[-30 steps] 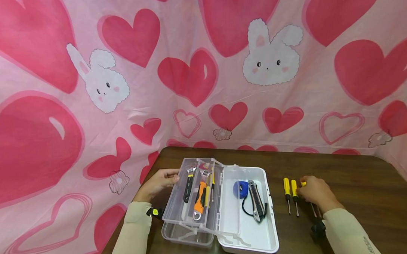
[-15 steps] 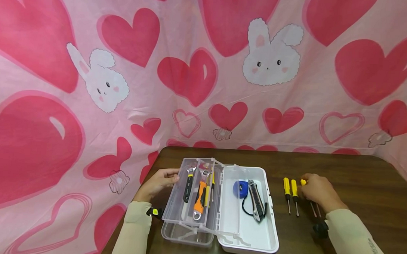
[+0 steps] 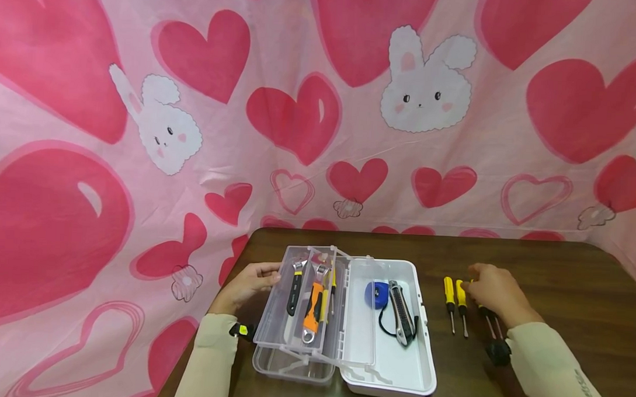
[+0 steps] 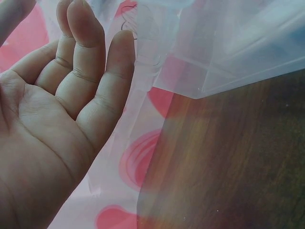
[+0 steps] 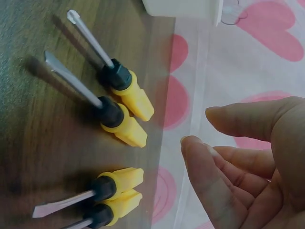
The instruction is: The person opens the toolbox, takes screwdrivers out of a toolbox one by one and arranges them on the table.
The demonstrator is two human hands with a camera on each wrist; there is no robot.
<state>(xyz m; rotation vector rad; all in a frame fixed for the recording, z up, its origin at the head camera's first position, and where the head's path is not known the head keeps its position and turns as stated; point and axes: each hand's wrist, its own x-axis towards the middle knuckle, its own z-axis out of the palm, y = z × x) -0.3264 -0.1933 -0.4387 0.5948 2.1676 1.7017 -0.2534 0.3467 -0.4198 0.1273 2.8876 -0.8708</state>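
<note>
Shifted slightly since the earlier frame: right hand (image 3: 499,291). Head view: four yellow-and-black-handled steel screwdrivers (image 3: 461,293) on brown wooden table (image 3: 582,301), two partly beneath that hand; left hand (image 3: 247,288) at translucent plastic tray (image 3: 273,322). Left wrist view: fingers loosely bent (contact cannot be told). Right wrist view: thumb and fingers parted, near handles.

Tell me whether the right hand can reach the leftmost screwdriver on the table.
Probably yes: the right hand holds nothing, and the leftmost screwdriver lies uncovered, with only a second screwdriver between them on the table.
</note>
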